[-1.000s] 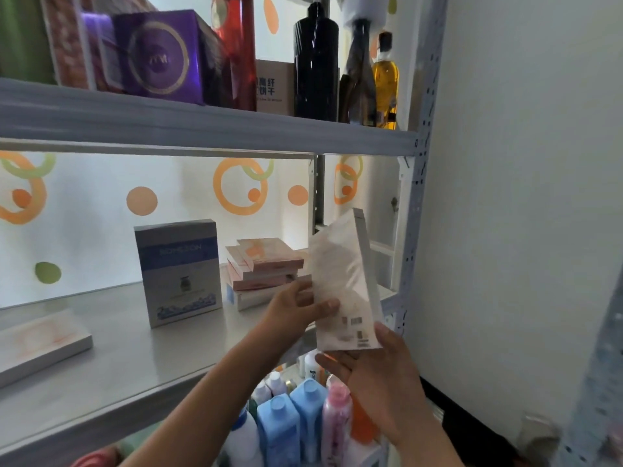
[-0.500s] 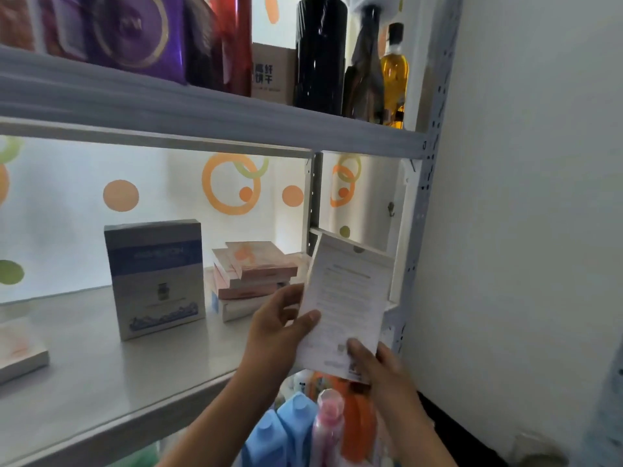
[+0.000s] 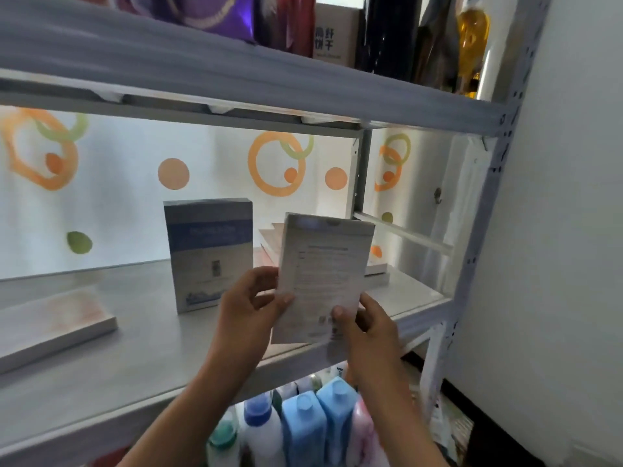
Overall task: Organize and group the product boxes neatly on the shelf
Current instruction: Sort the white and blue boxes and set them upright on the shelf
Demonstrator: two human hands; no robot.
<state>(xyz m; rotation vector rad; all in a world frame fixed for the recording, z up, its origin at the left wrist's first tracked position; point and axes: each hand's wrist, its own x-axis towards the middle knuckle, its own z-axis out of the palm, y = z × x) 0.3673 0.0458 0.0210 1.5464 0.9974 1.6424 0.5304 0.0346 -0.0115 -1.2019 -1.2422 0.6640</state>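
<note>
Above the shelf (image 3: 141,348), left hand (image 3: 247,308) and right hand (image 3: 365,326) pinch an upright white box (image 3: 323,274).

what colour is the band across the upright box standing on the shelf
Blue, across the upper front of the grey-white upright box; the head view shows it best.

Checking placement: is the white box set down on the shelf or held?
Held, roughly upright: left hand and right hand grip the white box by its lower sides.
</note>
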